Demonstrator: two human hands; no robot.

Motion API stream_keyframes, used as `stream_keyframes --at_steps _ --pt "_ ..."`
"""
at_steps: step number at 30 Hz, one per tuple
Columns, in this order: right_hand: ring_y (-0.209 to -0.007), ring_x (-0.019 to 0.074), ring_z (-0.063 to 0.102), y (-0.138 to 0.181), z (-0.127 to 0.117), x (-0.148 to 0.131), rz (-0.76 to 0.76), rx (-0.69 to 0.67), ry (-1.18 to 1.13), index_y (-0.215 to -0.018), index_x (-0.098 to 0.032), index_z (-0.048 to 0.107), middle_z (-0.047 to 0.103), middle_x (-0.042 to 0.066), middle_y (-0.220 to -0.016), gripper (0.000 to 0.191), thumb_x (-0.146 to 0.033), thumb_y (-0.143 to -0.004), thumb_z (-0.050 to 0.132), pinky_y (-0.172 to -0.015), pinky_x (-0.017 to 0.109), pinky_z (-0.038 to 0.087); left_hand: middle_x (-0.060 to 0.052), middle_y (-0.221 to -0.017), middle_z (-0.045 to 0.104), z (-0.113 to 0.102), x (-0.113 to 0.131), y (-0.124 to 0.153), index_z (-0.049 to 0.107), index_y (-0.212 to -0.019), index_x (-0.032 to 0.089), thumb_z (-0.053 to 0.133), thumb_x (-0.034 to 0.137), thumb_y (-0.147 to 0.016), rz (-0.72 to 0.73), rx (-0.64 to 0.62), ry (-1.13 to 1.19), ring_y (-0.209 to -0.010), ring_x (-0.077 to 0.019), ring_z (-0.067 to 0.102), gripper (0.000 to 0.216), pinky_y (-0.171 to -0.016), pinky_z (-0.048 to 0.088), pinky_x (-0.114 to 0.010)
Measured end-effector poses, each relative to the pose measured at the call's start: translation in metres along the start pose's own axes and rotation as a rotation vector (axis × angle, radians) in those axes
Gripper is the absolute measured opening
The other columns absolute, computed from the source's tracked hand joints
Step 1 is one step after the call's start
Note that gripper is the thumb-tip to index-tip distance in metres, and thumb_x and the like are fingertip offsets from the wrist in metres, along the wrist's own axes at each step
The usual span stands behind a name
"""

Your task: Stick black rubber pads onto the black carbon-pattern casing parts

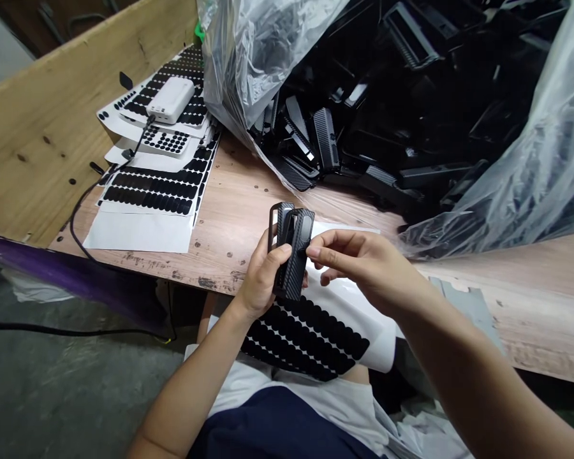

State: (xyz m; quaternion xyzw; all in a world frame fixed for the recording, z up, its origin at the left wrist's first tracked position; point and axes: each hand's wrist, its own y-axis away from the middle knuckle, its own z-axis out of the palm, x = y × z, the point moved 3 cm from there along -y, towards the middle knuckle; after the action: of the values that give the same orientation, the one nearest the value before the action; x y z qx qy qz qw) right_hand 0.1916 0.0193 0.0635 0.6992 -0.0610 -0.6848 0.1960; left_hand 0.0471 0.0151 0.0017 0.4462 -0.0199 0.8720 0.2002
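My left hand [263,271] is closed round a black plastic piece [302,245] with a carbon-fibre pattern, thumb across its face. A second black frame-like section [281,223] sits beside it in the same grip; whether the two are joined I cannot tell. At the piece's right edge, my right hand [351,255] pinches thumb and forefinger together, with a small dark spot at the tips that is too small to name. Below both hands, a white sheet of black oval stickers [310,338] lies over my lap, its upper part against the table edge.
A big clear plastic bag [249,57] full of similar black pieces [325,137] lies open at the back right. Sticker sheets [148,191] are stacked at left under a white power bank [171,100] with a black cable [79,207]. A wooden board [76,115] edges the table's left side.
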Motion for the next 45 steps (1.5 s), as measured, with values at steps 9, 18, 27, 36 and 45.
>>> stream_keyframes --at_steps 9,18,27,36,45 --pt "-0.06 0.0123 0.065 0.0014 0.0019 0.0004 -0.036 0.021 -0.01 -0.072 -0.018 0.074 0.068 -0.001 -0.068 0.041 -0.05 -0.06 0.099 -0.057 0.023 0.056 0.002 -0.081 0.066 -0.0008 -0.0003 -0.0013 0.045 -0.128 0.021 0.07 0.053 -0.087 0.015 -0.02 0.02 -0.054 -0.0152 0.065 0.058 -0.047 0.051 -0.024" --pt "-0.064 0.0123 0.064 0.0051 0.0034 -0.004 -0.177 0.076 0.122 -0.075 -0.019 0.076 0.07 0.0 -0.072 0.037 -0.049 -0.067 0.095 -0.059 0.022 0.058 0.005 -0.074 0.062 0.0004 0.0011 0.0 0.046 -0.13 0.022 0.069 0.051 -0.088 0.004 -0.015 0.018 -0.053 -0.0151 0.064 0.055 -0.045 0.049 -0.022" --pt "-0.067 0.0142 0.065 0.0021 0.0027 -0.0046 -0.203 0.065 0.167 -0.076 -0.019 0.075 0.071 0.001 -0.074 0.039 -0.053 -0.069 0.093 -0.06 0.025 0.059 0.003 -0.079 0.064 -0.0004 0.0008 -0.0004 0.048 -0.127 0.021 0.071 0.05 -0.087 0.024 -0.005 0.04 -0.054 -0.0127 0.061 0.055 -0.048 0.051 -0.023" --pt "-0.066 0.0156 0.066 0.001 0.0031 -0.0033 -0.215 0.047 0.193 -0.078 -0.019 0.073 0.071 0.001 -0.072 0.04 -0.055 -0.074 0.089 -0.064 0.028 0.055 0.002 -0.08 0.065 -0.0037 -0.0025 -0.0002 0.049 -0.13 0.022 0.07 0.049 -0.09 0.014 -0.02 0.05 -0.055 -0.0136 0.064 0.054 -0.048 0.051 -0.023" --pt "-0.069 0.0173 0.064 0.0052 0.0048 -0.0069 -0.272 0.121 0.321 -0.077 -0.019 0.072 0.071 0.002 -0.073 0.041 -0.059 -0.078 0.084 -0.065 0.031 0.05 0.001 -0.079 0.067 -0.004 -0.002 0.0018 0.046 -0.136 0.021 0.071 0.05 -0.089 -0.006 -0.021 0.048 -0.055 -0.0143 0.064 0.061 -0.047 0.052 -0.023"
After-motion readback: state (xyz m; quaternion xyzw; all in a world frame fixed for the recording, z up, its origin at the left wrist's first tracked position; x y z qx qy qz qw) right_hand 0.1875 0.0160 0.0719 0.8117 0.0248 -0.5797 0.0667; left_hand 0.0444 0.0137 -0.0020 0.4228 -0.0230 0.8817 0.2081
